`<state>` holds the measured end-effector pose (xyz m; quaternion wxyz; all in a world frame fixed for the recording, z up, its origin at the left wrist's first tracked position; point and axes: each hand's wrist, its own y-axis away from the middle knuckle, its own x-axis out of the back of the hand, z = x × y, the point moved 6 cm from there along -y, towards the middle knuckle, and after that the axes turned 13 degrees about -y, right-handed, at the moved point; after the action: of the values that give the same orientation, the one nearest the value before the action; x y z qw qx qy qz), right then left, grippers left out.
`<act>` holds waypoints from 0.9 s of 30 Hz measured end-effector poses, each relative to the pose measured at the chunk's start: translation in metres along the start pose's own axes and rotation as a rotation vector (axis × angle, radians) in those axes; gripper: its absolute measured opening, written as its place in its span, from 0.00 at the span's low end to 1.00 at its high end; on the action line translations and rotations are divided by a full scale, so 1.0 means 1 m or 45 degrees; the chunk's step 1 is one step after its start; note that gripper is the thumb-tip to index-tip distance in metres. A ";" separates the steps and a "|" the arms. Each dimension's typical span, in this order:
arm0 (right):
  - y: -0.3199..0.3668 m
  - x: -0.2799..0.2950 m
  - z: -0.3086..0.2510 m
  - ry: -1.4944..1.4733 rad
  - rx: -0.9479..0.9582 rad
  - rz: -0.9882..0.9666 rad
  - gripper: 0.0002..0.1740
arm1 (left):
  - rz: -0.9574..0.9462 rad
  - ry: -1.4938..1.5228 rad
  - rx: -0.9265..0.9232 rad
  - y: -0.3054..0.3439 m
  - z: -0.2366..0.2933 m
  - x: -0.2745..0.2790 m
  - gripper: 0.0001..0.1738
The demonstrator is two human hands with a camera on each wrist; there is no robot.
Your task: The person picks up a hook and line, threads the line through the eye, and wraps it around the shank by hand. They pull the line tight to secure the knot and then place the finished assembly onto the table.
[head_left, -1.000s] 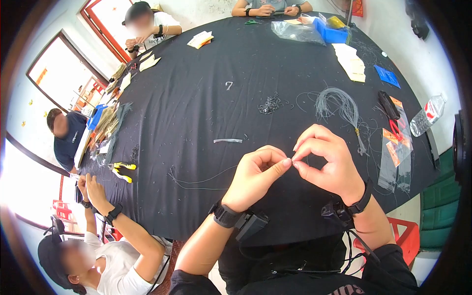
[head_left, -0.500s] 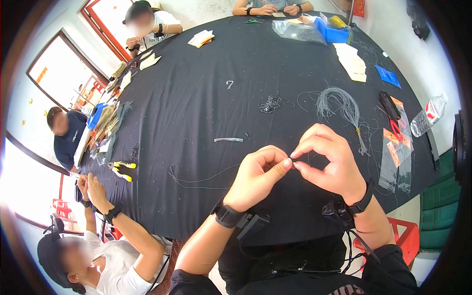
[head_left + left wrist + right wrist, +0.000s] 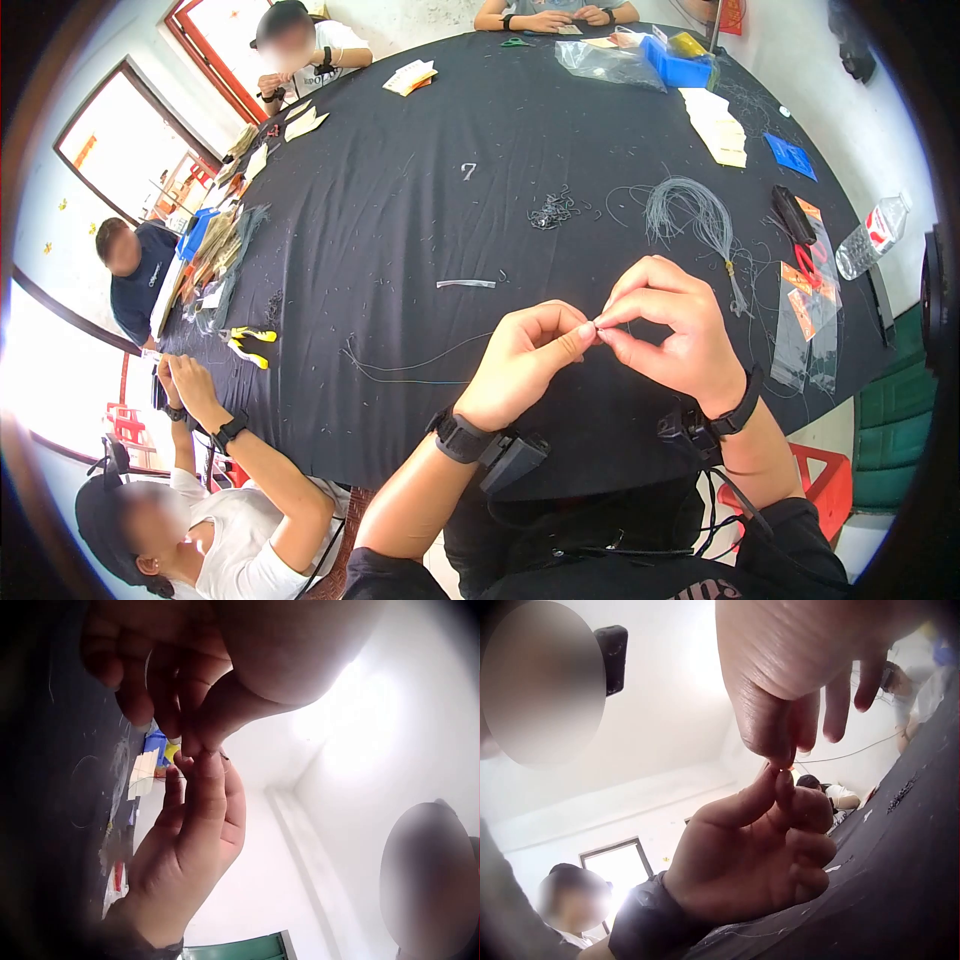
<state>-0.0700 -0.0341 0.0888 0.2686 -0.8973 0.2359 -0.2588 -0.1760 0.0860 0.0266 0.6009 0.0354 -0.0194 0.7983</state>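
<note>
My left hand (image 3: 520,362) and right hand (image 3: 672,325) meet fingertip to fingertip above the near part of the table. Thumb and forefinger of the left hand pinch a tiny fishhook, mostly hidden; its dark tip (image 3: 225,757) pokes out in the left wrist view. The right hand pinches thin fishing line (image 3: 847,758) close against the left fingertips. More line (image 3: 412,381) trails leftward over the cloth from under the left hand. Ahead of the hands lie a heap of dark hooks (image 3: 552,210) and a tied bundle of line (image 3: 690,215).
A short clear strip (image 3: 466,284) and a single hook (image 3: 503,275) lie on the black cloth (image 3: 380,230). Yellow-handled pliers (image 3: 250,347) are at left. Rightward are red-handled scissors (image 3: 806,262), plastic packets (image 3: 800,330) and a water bottle (image 3: 872,237). Other people sit around the table.
Both hands stay in place. The right forefinger and thumb have shifted slightly at the meeting point and now pinch closer together against the left fingertips.
</note>
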 end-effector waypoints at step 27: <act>0.001 0.002 0.001 -0.198 -0.042 0.022 0.09 | 0.007 -0.096 -0.222 -0.003 -0.003 -0.001 0.08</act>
<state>-0.0683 -0.0352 0.0877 0.2738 -0.9169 0.2264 -0.1820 -0.1730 0.0857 0.0237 0.5982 0.0129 -0.1115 0.7934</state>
